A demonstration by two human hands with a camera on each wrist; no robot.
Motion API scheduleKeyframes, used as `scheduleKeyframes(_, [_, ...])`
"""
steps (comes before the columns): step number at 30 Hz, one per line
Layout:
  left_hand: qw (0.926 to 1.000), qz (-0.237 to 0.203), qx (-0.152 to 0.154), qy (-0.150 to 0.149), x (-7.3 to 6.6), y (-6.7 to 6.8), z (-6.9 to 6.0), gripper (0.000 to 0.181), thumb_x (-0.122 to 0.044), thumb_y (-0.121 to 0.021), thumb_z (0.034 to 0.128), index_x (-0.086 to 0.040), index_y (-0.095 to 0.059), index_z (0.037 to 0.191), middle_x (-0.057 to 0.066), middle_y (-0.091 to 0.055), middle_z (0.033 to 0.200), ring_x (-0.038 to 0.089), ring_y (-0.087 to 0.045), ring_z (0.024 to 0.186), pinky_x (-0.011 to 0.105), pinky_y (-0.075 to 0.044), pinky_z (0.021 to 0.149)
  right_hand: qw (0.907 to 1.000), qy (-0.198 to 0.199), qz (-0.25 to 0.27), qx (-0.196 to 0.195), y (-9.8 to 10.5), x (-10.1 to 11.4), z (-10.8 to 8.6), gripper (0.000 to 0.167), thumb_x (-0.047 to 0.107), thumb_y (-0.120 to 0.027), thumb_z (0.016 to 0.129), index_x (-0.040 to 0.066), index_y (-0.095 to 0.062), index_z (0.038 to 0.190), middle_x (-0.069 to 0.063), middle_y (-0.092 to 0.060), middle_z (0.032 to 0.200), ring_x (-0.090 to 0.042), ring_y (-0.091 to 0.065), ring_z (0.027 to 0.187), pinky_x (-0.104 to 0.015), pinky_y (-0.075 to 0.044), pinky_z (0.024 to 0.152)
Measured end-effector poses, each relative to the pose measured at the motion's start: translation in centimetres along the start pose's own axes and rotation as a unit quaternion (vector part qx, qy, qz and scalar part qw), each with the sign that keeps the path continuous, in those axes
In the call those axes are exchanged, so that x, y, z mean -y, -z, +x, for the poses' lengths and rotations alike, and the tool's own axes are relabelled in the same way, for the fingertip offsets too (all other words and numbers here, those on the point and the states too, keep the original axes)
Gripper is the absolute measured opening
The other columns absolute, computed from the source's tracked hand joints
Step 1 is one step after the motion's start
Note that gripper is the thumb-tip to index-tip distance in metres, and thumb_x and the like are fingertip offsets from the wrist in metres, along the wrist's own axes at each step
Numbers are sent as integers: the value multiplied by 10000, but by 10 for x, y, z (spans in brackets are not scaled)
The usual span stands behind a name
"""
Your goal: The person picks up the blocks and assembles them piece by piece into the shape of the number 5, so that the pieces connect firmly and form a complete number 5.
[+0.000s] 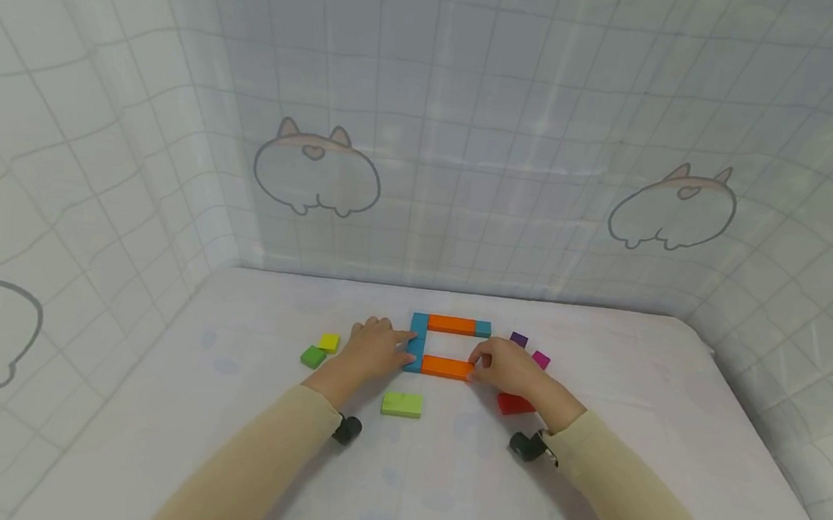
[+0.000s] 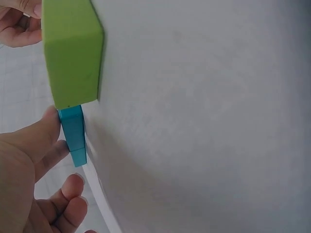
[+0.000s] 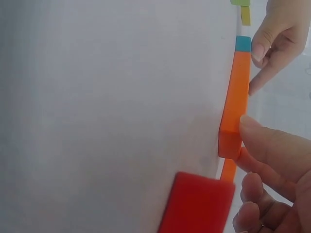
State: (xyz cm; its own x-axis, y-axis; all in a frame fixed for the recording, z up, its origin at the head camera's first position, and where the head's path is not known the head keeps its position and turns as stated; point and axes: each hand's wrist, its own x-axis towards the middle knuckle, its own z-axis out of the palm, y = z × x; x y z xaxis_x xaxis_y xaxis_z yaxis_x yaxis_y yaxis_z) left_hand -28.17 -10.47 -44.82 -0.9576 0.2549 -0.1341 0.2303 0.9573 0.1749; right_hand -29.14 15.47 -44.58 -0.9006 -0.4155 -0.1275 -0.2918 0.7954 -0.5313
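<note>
My left hand (image 1: 374,348) reaches in from the left, its index finger and thumb extended onto two blue blocks (image 1: 417,344) joined end to end. In the left wrist view the thumb (image 2: 46,128) touches the blue piece and the other fingers bend loosely. At the right end of the nearer orange block (image 1: 447,368), my right hand (image 1: 507,367) pinches it between thumb and index finger. That block's left end meets the blue blocks. A farther orange block (image 1: 451,324) runs parallel, with a small blue block (image 1: 483,329) at its right end.
A light green block (image 1: 402,405) lies in front. Yellow (image 1: 329,342) and green (image 1: 313,356) blocks are left of my left hand. Purple (image 1: 519,339), magenta (image 1: 541,360) and red (image 1: 515,404) blocks lie around my right hand. A patterned sheet (image 1: 495,226) hangs behind the white surface.
</note>
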Motion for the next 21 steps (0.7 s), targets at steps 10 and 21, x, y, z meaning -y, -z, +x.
scheduleKeyframes(10, [9999, -22, -32, 142, -2, 0, 0, 540, -533, -620, 950, -343, -543, 1449, 98, -567, 1243, 269, -457, 1090, 496, -379, 997, 10000, 56, -9, -17, 0, 1, -3, 181, 221, -823, 846, 121, -745, 976, -5, -564, 784, -173, -509, 730, -299, -444, 654])
scheduleKeyframes(21, [9998, 28, 13, 209, -3, 0, 1, 540, -534, -617, 952, -352, -534, 1454, 110, -563, 1307, 293, -463, 1136, 522, -366, 1034, 10000, 60, -19, -22, -1, 1, -3, 179, 220, -827, 843, 117, -733, 954, -9, -550, 765, -172, -500, 722, -299, -432, 646])
